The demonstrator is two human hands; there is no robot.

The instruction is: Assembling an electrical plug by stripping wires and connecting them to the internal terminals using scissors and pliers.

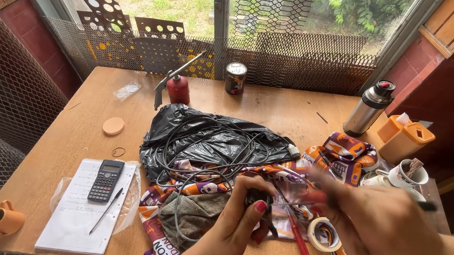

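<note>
My left hand (240, 221) is closed on a small black part at the end of a grey cable (202, 158), near the table's front edge. The cable runs back in a loose tangle over a black plastic bag (183, 126). My right hand (382, 228) is blurred with motion just right of the left hand and grips a thin dark tool; its red end (317, 195) points toward the black part. Below the hands lie a patterned orange and purple cloth (345, 151), a grey rag (192, 214), a red-handled screwdriver (298, 236) and a roll of tape (323, 234).
On the wooden table (272, 107): a notepad with calculator (106, 180) and pen at the left, an orange cup (6, 220), a red oil can (178, 89), a tin (235, 77), a steel flask (370, 107), orange containers (405, 139) and a mug (409, 173).
</note>
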